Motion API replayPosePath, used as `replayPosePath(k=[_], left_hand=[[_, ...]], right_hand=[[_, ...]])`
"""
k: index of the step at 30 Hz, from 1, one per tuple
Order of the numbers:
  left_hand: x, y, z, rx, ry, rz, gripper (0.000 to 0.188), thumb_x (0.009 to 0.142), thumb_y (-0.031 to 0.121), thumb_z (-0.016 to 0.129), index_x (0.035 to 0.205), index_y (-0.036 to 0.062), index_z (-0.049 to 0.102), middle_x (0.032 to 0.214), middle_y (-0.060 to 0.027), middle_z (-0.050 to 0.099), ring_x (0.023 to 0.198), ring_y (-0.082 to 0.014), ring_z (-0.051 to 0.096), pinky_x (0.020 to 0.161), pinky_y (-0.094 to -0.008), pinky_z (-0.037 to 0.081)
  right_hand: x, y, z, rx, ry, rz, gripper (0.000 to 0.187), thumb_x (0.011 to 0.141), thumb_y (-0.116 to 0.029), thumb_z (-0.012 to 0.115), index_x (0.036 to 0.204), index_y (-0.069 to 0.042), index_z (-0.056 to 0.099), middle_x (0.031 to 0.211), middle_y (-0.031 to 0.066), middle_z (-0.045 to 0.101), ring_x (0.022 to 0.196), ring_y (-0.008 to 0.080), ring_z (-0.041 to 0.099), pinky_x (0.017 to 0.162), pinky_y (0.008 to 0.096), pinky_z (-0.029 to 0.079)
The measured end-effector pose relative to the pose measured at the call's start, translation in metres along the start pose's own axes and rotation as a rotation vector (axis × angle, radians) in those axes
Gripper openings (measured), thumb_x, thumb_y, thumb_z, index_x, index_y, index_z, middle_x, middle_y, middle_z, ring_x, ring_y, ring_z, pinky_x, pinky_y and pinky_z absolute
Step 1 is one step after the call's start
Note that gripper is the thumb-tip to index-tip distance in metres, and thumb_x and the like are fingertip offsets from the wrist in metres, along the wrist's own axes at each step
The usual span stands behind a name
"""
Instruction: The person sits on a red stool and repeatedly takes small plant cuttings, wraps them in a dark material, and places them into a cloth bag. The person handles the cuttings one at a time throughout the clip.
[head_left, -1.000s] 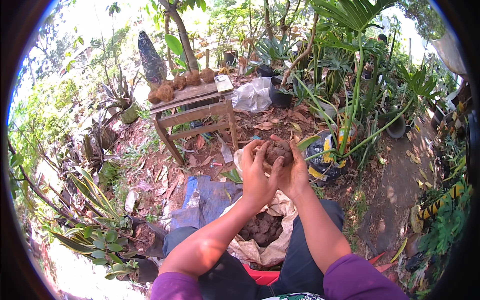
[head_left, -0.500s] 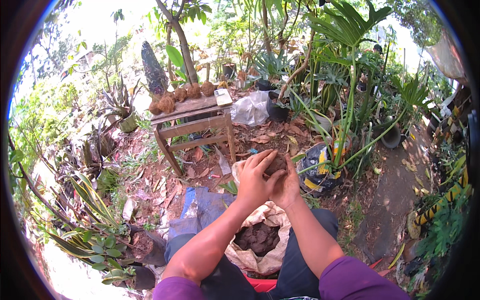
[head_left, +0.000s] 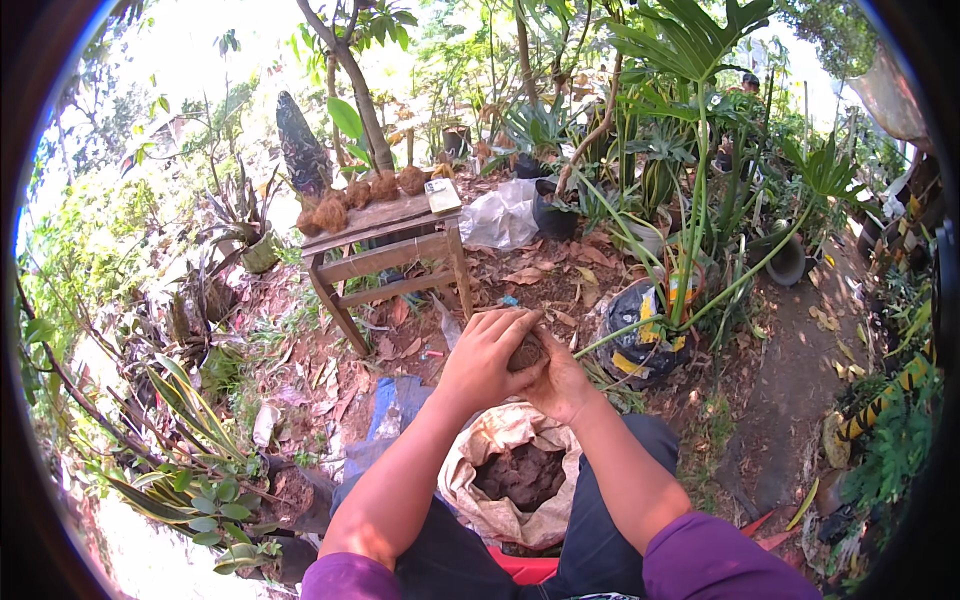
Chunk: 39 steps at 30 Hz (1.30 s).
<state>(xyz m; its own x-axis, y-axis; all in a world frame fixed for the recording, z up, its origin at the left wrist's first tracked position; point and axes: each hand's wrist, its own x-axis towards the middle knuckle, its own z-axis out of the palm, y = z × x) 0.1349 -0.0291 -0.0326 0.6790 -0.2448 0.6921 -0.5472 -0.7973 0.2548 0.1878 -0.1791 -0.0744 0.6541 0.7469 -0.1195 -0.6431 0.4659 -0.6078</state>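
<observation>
My left hand point(head_left: 485, 358) and my right hand point(head_left: 562, 385) are cupped together around a brown lump of soil point(head_left: 527, 352). The left fingers curl over its top, and the right palm supports it from the other side; most of the lump is hidden between them. Below the hands, between my knees, stands a pale woven sack point(head_left: 458, 470) with its rim rolled down. Dark, clumpy soil point(head_left: 522, 476) fills it.
Ahead to the left is a wooden table point(head_left: 375, 218) bearing several brown fibrous balls point(head_left: 330, 214) and a small pale box point(head_left: 441, 196). A black-wrapped plant pot point(head_left: 640, 340) stands to the right. A blue-grey sheet point(head_left: 395, 405) lies by my left knee.
Both hands have shifted slightly left and down, with the soil lump still between them. The left hand's fingers now wrap farther over it.
</observation>
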Motion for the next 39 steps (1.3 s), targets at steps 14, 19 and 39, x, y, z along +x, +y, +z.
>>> replayPosePath(k=[14,19,39], left_hand=[[0.002,0.002,0.024,-0.089,-0.015,-0.03,0.072,0.078,0.016,0.081,0.147,0.0092,0.059,0.14,-0.0151,0.06,0.127,-0.0412,0.058,0.111,-0.0489,0.046],[0.007,0.012,0.005,-0.026,-0.011,-0.153,0.085,0.073,0.022,0.083,0.153,0.0127,0.053,0.139,-0.0154,0.062,0.128,-0.0378,0.058,0.111,-0.0472,0.045],[-0.001,0.013,-0.005,0.162,0.012,-0.149,0.094,0.074,0.022,0.087,0.157,0.0078,0.045,0.144,-0.017,0.057,0.134,-0.0367,0.052,0.115,-0.0484,0.038]], right_hand=[[-0.005,-0.004,-0.006,-0.076,-0.006,-0.111,0.075,0.105,-0.072,0.041,0.152,-0.014,0.049,0.144,0.0047,0.061,0.13,0.021,0.06,0.104,0.0448,0.052],[-0.007,-0.008,-0.004,-0.02,-0.149,-0.09,0.072,0.104,-0.064,0.055,0.153,-0.011,0.048,0.146,0.0075,0.059,0.133,0.023,0.059,0.108,0.0447,0.051],[-0.003,-0.009,-0.004,-0.085,-0.105,-0.256,0.068,0.097,-0.04,0.079,0.148,-0.005,0.051,0.138,0.0066,0.063,0.129,0.0188,0.061,0.109,0.0393,0.049]])
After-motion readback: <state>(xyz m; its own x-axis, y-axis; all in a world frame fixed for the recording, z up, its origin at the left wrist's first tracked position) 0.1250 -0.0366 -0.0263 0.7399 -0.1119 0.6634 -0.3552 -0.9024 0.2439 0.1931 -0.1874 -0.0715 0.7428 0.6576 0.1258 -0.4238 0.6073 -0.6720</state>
